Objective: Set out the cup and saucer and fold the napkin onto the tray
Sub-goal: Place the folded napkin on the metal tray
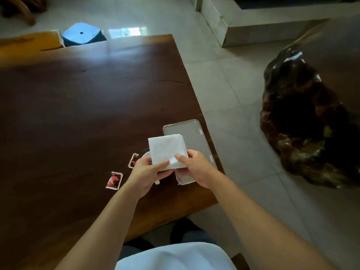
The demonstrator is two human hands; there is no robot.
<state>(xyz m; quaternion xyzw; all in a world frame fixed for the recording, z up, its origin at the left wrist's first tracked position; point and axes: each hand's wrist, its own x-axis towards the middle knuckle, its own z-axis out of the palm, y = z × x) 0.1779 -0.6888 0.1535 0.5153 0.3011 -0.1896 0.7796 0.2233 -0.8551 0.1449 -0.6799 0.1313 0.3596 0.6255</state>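
A white folded napkin (165,150) is held up over the table's near right part by both hands. My left hand (145,172) pinches its lower left edge and my right hand (195,168) pinches its lower right corner. Behind and under the napkin lies a ribbed silver tray (194,137) close to the table's right edge. A white saucer or cup edge (145,154) shows just left of the napkin, mostly hidden by it and my left hand. A small white piece (157,182) sticks out below my left hand.
Two small red-and-black packets (114,180) (133,160) lie on the dark wooden table (78,104) left of my hands. A large dark gnarled wooden stump (303,117) stands on the tiled floor to the right. A blue stool (82,34) sits beyond the table's far edge.
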